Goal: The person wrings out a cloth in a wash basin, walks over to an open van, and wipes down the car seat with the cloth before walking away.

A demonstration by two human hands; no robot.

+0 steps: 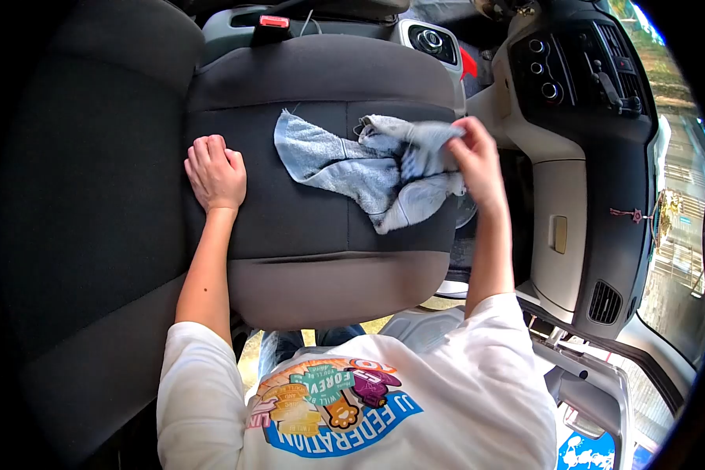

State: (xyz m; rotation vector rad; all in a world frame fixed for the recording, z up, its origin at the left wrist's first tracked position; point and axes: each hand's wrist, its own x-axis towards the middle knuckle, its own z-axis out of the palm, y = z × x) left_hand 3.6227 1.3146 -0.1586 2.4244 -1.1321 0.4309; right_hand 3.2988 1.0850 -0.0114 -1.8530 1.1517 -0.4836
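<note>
Right hand (476,160) is pinching the pale-blue terry cloth (356,176); left hand (214,176) (can't tell if clenched) is resting on the black fabric seat (290,223). Imo light pinching is limiting bunching.

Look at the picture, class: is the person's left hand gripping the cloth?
No, the left hand is at the seat, apart from the cloth, which the right hand grips.
</note>
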